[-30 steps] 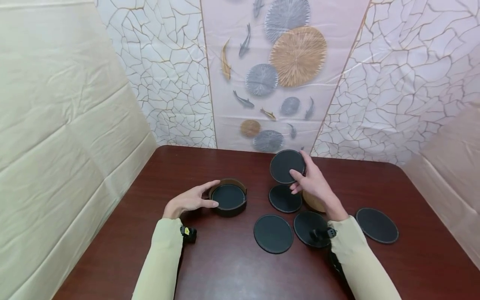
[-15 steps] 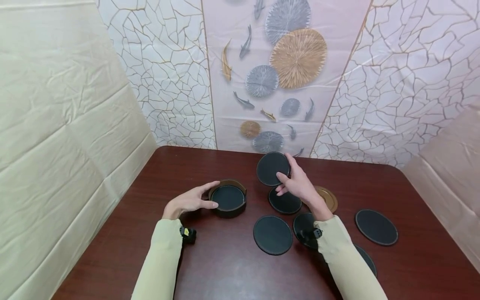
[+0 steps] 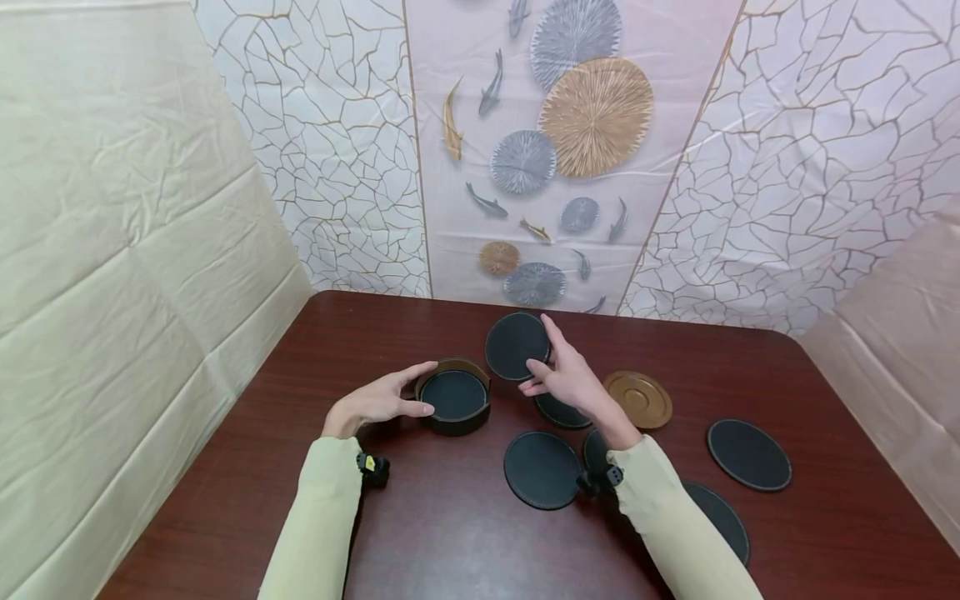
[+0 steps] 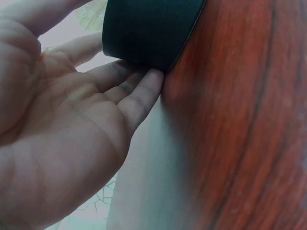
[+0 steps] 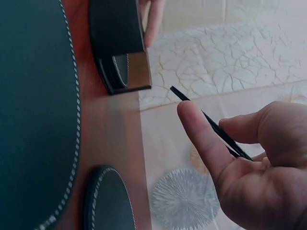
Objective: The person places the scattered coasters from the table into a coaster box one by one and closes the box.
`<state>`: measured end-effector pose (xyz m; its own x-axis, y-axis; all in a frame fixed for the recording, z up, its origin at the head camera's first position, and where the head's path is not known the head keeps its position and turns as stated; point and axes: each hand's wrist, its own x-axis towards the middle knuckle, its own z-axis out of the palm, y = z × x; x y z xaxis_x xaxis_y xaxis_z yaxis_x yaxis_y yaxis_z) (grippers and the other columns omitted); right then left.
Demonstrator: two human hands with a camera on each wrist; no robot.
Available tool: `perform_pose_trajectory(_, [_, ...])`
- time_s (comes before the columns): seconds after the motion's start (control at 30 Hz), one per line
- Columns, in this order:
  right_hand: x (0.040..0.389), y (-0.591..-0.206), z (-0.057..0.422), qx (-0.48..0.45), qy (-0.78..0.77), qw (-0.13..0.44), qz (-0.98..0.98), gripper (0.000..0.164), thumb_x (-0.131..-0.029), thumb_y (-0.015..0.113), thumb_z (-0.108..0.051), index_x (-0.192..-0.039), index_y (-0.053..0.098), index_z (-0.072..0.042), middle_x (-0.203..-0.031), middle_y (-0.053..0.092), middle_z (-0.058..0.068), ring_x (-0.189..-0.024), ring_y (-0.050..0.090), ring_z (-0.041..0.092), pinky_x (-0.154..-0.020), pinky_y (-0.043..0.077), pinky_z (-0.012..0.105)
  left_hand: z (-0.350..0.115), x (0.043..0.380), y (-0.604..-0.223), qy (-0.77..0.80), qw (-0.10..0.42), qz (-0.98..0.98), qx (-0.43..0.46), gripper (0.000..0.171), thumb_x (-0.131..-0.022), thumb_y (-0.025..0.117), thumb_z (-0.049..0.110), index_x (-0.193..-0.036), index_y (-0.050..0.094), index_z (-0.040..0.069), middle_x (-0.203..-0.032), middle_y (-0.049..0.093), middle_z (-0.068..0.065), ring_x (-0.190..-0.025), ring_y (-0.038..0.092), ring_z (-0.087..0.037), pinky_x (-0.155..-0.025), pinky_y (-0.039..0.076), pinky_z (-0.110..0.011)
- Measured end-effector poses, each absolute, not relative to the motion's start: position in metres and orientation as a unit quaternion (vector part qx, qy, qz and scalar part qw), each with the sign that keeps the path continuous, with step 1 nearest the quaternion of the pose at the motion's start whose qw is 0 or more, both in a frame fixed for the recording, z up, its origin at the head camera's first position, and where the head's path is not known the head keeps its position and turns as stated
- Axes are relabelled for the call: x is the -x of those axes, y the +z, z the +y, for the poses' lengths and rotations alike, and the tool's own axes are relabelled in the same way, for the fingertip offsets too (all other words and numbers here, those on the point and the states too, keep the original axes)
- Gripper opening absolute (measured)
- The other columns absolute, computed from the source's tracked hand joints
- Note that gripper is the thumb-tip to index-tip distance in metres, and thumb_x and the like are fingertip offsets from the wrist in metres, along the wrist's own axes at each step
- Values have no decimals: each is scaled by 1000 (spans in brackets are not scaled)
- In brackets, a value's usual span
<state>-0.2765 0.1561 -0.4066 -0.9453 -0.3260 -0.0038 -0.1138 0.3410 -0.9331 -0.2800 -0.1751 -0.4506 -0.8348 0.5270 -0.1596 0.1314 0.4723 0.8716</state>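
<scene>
On the left of the table, a round dark coaster holder [image 3: 459, 427] with a brown inner wall has a black coaster [image 3: 453, 395] lying in it. My left hand [image 3: 371, 404] holds this holder from its left side, thumb at the near rim and index finger at the far rim. In the left wrist view, several fingertips touch the base of the holder [image 4: 148, 33]. My right hand [image 3: 573, 379] pinches a round black coaster [image 3: 516, 347] above the table, to the upper right of the holder. Seen from the right wrist, the held coaster [image 5: 215, 125] is tilted and edge-on.
Several black coasters lie on the dark red table [image 3: 427, 533]: one at the centre [image 3: 542, 471], one at the far right [image 3: 748, 455], and others partly under the right arm. A brown disc [image 3: 639, 400] lies behind the right wrist. Patterned cloth [image 3: 360, 167] hangs behind.
My right hand has carried the black coaster leftward and slightly down, closer to the holder. The brown disc has come into fuller view. My left hand and the holder stay in place.
</scene>
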Motion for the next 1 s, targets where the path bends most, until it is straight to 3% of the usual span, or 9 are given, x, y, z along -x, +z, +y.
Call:
perform_pose_trajectory(0.43, [267, -414, 138, 154, -547, 99, 817, 87, -99, 54, -4, -158, -3, -34, -93, 47, 20, -90, 73, 30, -82, 57, 47, -175, 279, -450, 467, 208, 835, -202, 86, -86, 76, 32, -156, 27, 23, -161, 26, -1, -149, 23, -24, -116, 28, -49])
perform_pose_trajectory(1.0, [259, -415, 121, 170, -558, 134, 801, 86, -97, 58, -4, -159, 3, -29, -89, 50, 21, -89, 73, 32, -80, 58, 46, -173, 282, -452, 478, 211, 829, -199, 85, -87, 75, 29, -156, 27, 19, -160, 28, -5, -146, 27, -27, -115, 29, -49])
